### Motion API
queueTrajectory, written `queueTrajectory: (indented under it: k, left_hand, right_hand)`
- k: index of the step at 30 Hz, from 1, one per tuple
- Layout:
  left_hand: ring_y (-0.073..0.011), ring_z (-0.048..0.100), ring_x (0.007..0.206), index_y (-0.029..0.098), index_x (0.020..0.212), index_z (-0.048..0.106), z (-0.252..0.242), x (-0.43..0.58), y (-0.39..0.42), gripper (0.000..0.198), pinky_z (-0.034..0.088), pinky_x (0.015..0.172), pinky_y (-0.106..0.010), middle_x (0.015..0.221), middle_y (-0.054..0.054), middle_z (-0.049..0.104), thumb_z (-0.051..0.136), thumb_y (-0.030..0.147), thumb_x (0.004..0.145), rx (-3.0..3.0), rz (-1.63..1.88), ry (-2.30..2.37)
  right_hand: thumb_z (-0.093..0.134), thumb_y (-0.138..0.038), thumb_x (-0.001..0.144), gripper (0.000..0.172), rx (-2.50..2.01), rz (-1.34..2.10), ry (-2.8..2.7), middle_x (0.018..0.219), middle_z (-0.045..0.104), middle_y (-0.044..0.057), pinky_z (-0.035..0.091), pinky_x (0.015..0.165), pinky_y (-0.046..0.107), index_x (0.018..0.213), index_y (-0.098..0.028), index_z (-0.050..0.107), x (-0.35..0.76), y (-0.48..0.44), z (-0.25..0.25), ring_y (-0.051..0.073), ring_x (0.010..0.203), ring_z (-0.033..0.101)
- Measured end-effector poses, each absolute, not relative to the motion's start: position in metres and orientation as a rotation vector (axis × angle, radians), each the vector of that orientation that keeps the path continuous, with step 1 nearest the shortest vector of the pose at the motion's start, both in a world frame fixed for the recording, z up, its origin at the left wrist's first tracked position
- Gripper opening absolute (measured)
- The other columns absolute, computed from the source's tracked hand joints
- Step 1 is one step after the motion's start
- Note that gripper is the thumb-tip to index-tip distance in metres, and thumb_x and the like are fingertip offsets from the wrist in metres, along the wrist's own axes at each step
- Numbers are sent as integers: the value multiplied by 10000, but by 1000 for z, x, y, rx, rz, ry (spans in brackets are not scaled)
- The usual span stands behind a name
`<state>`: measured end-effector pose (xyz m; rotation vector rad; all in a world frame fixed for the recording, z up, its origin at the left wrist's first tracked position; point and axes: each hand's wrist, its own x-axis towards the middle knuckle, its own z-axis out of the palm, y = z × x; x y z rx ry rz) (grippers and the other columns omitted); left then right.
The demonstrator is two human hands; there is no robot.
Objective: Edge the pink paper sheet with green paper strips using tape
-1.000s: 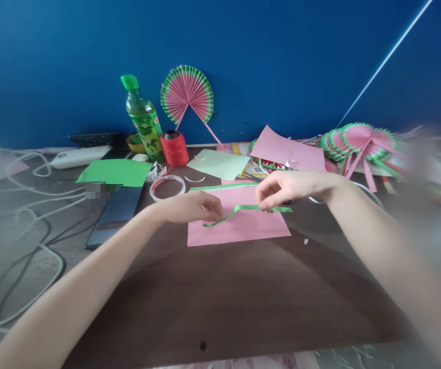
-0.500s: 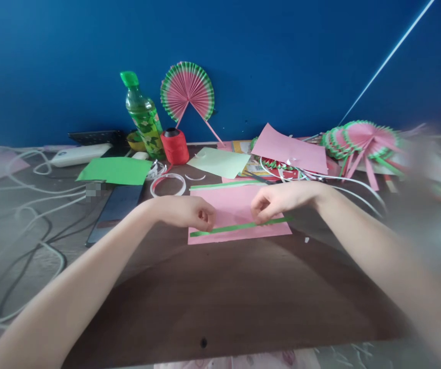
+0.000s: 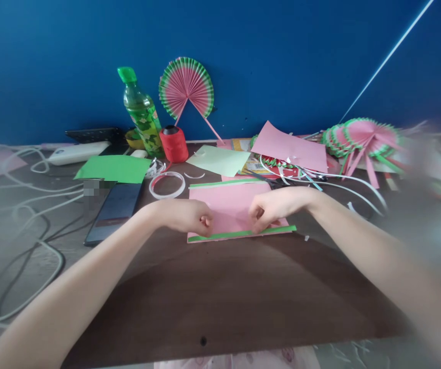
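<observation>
A pink sheet of paper [image 3: 228, 205] lies flat on the dark table in front of me. Along its near edge runs a narrow green paper strip [image 3: 235, 234], its right end sticking out past the sheet. My left hand [image 3: 193, 216] has its fingers curled and pressed onto the strip's left part. Farther right, my right hand [image 3: 268, 207] pinches down on the same strip with thumb and fingers together. A second green strip with a pale band [image 3: 224, 183] lies along the sheet's far edge.
Behind the sheet are a roll of tape [image 3: 167, 185], a red spool [image 3: 174, 144], a green bottle [image 3: 142, 115] and a pleated paper fan [image 3: 186, 87]. A phone [image 3: 114, 212] and cables lie left. More fans [image 3: 362, 138] and a pink sheet [image 3: 289, 147] lie right.
Both hands have moved slightly toward me, bringing the green strip from a little inside the pink sheet down to its near edge.
</observation>
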<state>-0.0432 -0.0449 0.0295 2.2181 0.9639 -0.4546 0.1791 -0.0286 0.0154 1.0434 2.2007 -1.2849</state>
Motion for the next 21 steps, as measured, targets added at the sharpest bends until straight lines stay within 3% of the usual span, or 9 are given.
queueTrajectory:
  k: [14, 21]
  left_hand:
    - [-119, 504, 583, 177, 645, 539, 22, -40, -48, 116, 318, 485, -212, 658, 6, 609, 444, 238, 624, 2208, -471, 1059]
    - [-112, 483, 558, 178, 631, 529, 21, -40, -47, 115, 314, 476, -215, 626, 14, 585, 431, 236, 618, 2207, -480, 1050]
  right_hand:
    - [594, -392, 691, 253, 1093, -1072, 2243, 486, 466, -40, 348, 478, 218, 639, -145, 582, 174, -35, 13, 80, 452, 445]
    - [587, -389, 682, 261, 1120, -1031, 2245, 465, 451, -44, 337, 475, 226, 572, -162, 518, 171, -36, 14, 83, 443, 432]
